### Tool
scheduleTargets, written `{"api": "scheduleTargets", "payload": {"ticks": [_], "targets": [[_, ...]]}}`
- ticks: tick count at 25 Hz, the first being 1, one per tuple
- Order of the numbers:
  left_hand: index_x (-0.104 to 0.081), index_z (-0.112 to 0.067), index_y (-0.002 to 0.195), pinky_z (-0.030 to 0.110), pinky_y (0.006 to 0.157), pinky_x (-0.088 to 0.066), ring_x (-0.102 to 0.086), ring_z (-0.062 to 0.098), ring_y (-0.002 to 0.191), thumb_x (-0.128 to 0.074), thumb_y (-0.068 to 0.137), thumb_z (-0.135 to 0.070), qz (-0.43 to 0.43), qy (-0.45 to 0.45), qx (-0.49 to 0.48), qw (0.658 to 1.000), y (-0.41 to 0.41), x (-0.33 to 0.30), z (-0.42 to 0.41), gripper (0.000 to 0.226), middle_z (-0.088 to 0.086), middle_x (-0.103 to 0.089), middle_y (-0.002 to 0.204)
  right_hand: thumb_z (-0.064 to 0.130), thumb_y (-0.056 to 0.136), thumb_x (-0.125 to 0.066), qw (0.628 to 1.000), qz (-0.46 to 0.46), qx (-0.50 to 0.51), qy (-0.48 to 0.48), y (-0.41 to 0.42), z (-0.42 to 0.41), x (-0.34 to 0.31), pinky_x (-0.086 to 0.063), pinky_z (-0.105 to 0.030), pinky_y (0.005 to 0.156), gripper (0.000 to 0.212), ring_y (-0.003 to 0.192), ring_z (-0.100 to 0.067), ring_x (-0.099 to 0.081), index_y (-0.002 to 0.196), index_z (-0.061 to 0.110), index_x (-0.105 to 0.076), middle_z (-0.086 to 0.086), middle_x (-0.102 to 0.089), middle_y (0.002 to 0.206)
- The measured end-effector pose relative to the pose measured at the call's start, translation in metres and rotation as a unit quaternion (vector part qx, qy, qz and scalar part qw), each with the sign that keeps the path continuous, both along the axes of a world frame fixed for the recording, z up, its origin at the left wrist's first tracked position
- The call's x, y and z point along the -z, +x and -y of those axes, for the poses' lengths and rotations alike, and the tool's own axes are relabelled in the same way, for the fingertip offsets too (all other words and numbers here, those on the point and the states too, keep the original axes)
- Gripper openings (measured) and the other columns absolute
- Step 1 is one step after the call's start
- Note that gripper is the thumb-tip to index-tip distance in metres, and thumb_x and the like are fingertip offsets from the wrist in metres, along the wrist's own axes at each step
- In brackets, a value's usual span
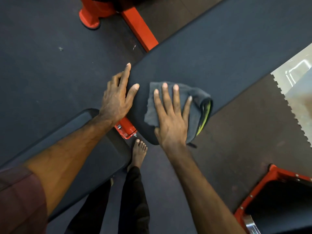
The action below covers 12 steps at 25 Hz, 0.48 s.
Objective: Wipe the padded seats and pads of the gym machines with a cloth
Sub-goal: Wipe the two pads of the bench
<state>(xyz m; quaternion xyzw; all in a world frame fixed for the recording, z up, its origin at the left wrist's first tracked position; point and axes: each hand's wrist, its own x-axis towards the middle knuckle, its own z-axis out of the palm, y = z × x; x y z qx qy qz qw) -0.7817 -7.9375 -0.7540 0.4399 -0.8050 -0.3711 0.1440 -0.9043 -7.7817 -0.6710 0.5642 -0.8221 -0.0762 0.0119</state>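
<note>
Right hand [170,119]: laid flat, palm down, on top of the cloth; fingers straight and fanned apart, fingertips pointing toward the far end of the pad.
Right grip: spread, pinching nothing; the hand presses down on the cloth and does not curl round it.
Cloth [198,105]: dark grey, rumpled, with a yellow-green strip showing in its folded right edge; it lies on the near end of the long pad, directly under the right palm and fingers, and sticks out past the hand on the left, at the fingertips and most of all on the right.
Left hand [116,98]: rests on the left edge of the long pad, just left of the cloth and not touching it; thumb and forefinger lie straight on the padded top, the other fingers bend down over the side.
Left grip: loosely spread, holding nothing.
Long pad [211,56]: black, runs diagonally from the hands up to the right.
Seat pad [94,149]: second black pad, lower left, under the left forearm.
Frame [126,130]: red metal bracket visible between the two pads; further red frame parts at the top and lower right.
Floor [42,56]: dark rubber matting; a bare foot [139,153] stands on it below the bracket.
</note>
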Motion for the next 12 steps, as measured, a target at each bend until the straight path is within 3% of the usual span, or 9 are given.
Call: {"api": "scheduleTargets", "payload": {"ticks": [2,4,7,12], "targets": [[-0.012,-0.034,0.169,0.057,0.114,-0.039,-0.046,0.038,0.135,-0.035,0.107,-0.063,-0.001,0.010,-0.008,1.000,0.002,0.001,-0.002,0.072,0.008,-0.041,0.156,0.017,0.076,-0.066,0.999,-0.036,-0.017,-0.004,-0.027,0.021,-0.006,-0.004,-0.067,0.126,0.105,0.163,-0.032,-0.002,0.168,0.021,-0.017,-0.004,-0.008,0.176],[-0.011,-0.036,0.169,0.055,0.116,-0.036,-0.042,0.035,0.139,-0.039,0.109,-0.059,-0.002,0.037,-0.015,0.999,0.005,-0.002,-0.003,0.070,0.006,-0.039,0.158,0.018,0.076,-0.058,0.998,-0.042,0.045,-0.031,-0.038,0.015,-0.011,-0.002,-0.065,0.127,0.102,0.163,-0.031,-0.002,0.168,0.022,-0.014,-0.003,-0.007,0.176],[-0.010,-0.041,0.168,0.055,0.116,-0.037,-0.039,0.031,0.142,-0.041,0.108,-0.059,-0.005,0.053,-0.010,0.999,0.009,-0.010,-0.003,0.070,0.001,-0.036,0.159,0.017,0.079,-0.052,0.995,-0.031,0.092,-0.017,-0.005,-0.019,-0.010,-0.004,-0.068,0.126,0.095,0.163,-0.032,0.000,0.168,0.022,-0.018,-0.002,-0.008,0.176],[-0.012,-0.042,0.168,0.050,0.116,-0.036,-0.040,0.029,0.142,-0.044,0.109,-0.055,-0.006,0.062,-0.033,0.998,0.004,-0.012,-0.009,0.069,-0.002,-0.035,0.161,0.021,0.073,-0.049,0.998,0.001,-0.062,0.027,-0.021,0.034,-0.013,-0.002,-0.068,0.125,0.098,0.163,-0.033,0.001,0.167,0.021,-0.019,-0.002,-0.007,0.176]]}}
